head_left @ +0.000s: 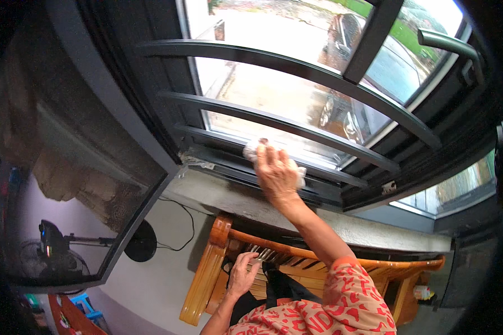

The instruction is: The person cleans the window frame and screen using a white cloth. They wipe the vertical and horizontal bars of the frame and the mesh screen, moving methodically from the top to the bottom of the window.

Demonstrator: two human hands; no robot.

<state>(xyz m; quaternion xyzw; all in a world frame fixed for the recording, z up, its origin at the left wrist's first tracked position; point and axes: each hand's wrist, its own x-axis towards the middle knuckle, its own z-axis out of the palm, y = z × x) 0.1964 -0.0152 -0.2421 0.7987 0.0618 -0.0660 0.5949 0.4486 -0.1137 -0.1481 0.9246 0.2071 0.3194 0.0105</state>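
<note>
My right hand (278, 174) presses a white cloth (251, 151) against the lowest of the dark horizontal bars (207, 135) across the window. The cloth shows past my fingertips and beside the palm. My right arm reaches up and forward over a wooden bench (203, 279). My left hand (243, 274) hangs low near my body, above the bench seat, its fingers loosely spread with nothing seen in them. Dark straps (279, 283) lie close to it.
An opened dark-framed panel (151, 209) angles in at left, with a standing fan (53, 248) behind it. A curved handle (452, 43) juts out at upper right. Beneath the window runs a pale sill (229, 195). A black cable (192, 223) lies on the floor.
</note>
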